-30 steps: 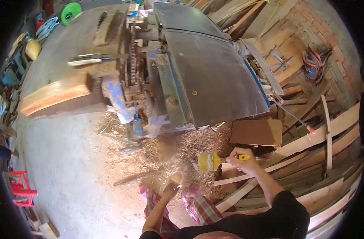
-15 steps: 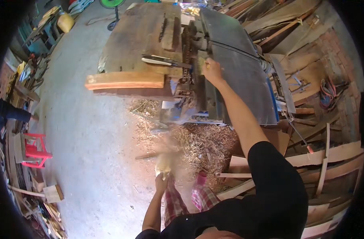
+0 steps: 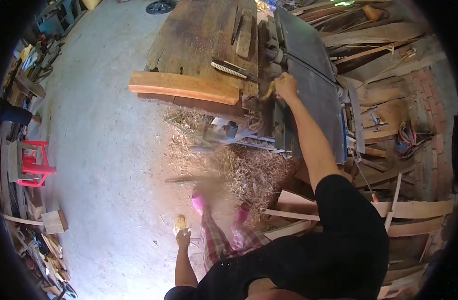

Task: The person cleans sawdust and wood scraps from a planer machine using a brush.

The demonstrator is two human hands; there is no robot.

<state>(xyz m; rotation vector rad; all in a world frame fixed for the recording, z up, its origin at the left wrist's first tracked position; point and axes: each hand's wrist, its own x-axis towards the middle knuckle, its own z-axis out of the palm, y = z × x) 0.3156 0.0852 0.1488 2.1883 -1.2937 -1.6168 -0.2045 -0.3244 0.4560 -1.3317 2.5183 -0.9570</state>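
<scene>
At the machine table (image 3: 316, 85), my right hand (image 3: 286, 86) is closed over the gap beside the dark metal bed. A small tan-yellow thing (image 3: 270, 91) sticks out from its fingers; its kind does not show. Down by my legs, my left hand (image 3: 183, 237) grips a pale yellow oblong piece (image 3: 180, 224). Left of my right hand, a thin knife-like tool with a white handle (image 3: 229, 70) lies on the worn wooden top (image 3: 199, 42). A thick, slightly curved wooden board (image 3: 184, 88) rests along that top's near edge.
Wood shavings (image 3: 259, 172) cover the floor below the machine. Boards (image 3: 414, 209) are stacked on the right, near a brick edge (image 3: 429, 100). A red stool (image 3: 36, 164) stands at the left, where another person's dark sleeve (image 3: 15, 113) shows.
The view has shifted, so the machine sits further right. My left hand has moved left, away from my legs, with the pale yellow piece. My right hand stays near the gap in the machine.
</scene>
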